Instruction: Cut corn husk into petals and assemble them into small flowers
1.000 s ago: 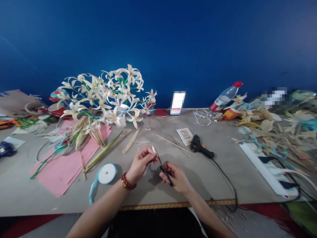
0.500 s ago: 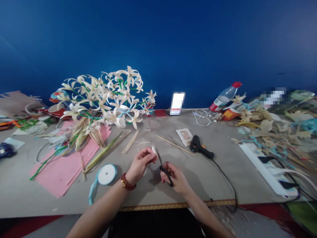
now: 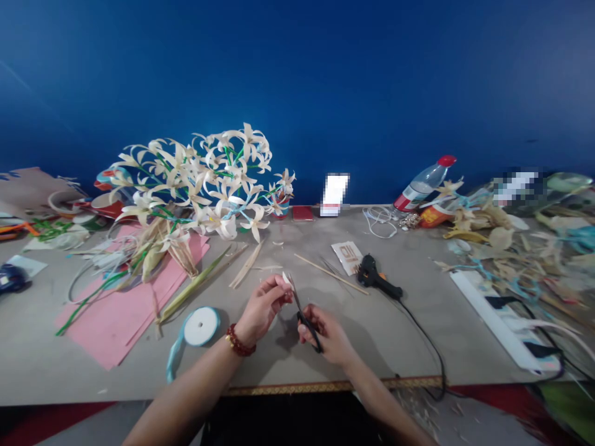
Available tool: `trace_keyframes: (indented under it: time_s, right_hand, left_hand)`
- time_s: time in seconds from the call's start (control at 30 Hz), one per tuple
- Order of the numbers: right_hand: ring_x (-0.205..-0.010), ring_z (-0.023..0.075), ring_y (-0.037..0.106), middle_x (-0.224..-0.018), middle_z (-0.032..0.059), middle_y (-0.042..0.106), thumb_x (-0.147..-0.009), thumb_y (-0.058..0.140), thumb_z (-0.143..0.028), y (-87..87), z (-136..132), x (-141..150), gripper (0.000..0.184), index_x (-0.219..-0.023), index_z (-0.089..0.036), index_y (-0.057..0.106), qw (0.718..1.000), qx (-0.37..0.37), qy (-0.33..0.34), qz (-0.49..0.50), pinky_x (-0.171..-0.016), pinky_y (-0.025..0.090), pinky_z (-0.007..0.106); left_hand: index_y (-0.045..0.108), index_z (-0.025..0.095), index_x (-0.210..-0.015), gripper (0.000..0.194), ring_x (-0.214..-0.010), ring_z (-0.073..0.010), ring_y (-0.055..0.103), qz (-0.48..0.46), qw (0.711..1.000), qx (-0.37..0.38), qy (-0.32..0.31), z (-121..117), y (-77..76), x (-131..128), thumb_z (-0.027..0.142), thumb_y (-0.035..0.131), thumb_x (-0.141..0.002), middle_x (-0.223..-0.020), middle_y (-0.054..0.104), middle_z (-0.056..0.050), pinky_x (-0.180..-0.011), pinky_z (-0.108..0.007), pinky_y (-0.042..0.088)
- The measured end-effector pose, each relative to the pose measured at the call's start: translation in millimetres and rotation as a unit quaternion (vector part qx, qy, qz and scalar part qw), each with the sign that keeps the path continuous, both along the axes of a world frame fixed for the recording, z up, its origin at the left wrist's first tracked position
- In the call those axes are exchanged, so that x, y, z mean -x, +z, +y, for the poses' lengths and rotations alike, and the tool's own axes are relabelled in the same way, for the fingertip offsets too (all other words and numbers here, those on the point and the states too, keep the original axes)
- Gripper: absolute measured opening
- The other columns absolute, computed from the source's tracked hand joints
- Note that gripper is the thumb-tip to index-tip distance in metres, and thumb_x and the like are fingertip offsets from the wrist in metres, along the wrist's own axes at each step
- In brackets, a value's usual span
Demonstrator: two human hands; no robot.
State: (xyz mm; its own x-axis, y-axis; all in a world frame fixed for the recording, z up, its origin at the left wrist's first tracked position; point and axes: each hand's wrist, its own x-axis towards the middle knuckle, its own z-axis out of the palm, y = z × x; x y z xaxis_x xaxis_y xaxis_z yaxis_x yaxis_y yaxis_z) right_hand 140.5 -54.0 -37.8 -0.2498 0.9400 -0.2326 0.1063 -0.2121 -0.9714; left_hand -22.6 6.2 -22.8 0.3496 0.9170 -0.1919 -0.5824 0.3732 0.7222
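Note:
Black-handled scissors (image 3: pixel 307 324) are gripped in my right hand (image 3: pixel 325 334), fingers in the loops and blades pointing up and left. My left hand (image 3: pixel 263 306), a dark red bead bracelet (image 3: pixel 240 341) at its wrist, pinches a small pale petal-like piece (image 3: pixel 286 280) between thumb and fingertips. The blades lie right beside this piece; whether they touch it I cannot tell. Most of the piece is hidden by my fingers. Left of my wrist lies a roll of light blue ribbon (image 3: pixel 201 326) with its tail hanging toward the table's front edge.
A large bunch of cream handmade flowers (image 3: pixel 209 179) stands at the back left, near pink paper sheets (image 3: pixel 111 334). On the right are a black glue gun (image 3: pixel 379 279) with its cord, a white power strip (image 3: pixel 493 322), a tilted bottle (image 3: pixel 423 184) and a heap of dried husks (image 3: pixel 506 248).
The scissor blades have drawn closer together beside the pale piece. Both hands have shifted only slightly, still holding the same things.

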Motion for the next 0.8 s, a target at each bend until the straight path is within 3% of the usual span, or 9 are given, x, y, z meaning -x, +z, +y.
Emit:
trace_keyframes:
  time_s: [0.37,0.8]
  right_hand:
    - [-0.056,0.0137,0.055,-0.062,-0.0026,0.056,-0.074,0.060,-0.071,-3.7,-1.3,0.2,0.051,-0.075,-0.022,0.047,1.000,0.002,0.002,0.005,-0.060,0.045,0.027]
    - [-0.057,0.0133,0.055,-0.062,-0.0028,0.057,-0.075,0.062,-0.067,-2.6,-1.2,0.8,0.047,-0.075,-0.022,0.047,1.000,-0.004,-0.005,0.012,-0.060,0.045,0.026]
  left_hand:
    - [0.063,0.015,-0.072,0.016,-0.064,-0.0098,0.055,0.001,1.000,0.001,0.004,0.6,-2.7,-0.4,0.023,0.077,-0.073,-0.074,0.063,-0.001,-0.066,-0.024,0.044]
    - [0.063,0.014,-0.072,0.017,-0.064,-0.0092,0.055,-0.002,1.000,-0.001,0.007,0.7,-3.4,-0.7,0.024,0.077,-0.074,-0.073,0.063,-0.001,-0.066,-0.022,0.043]
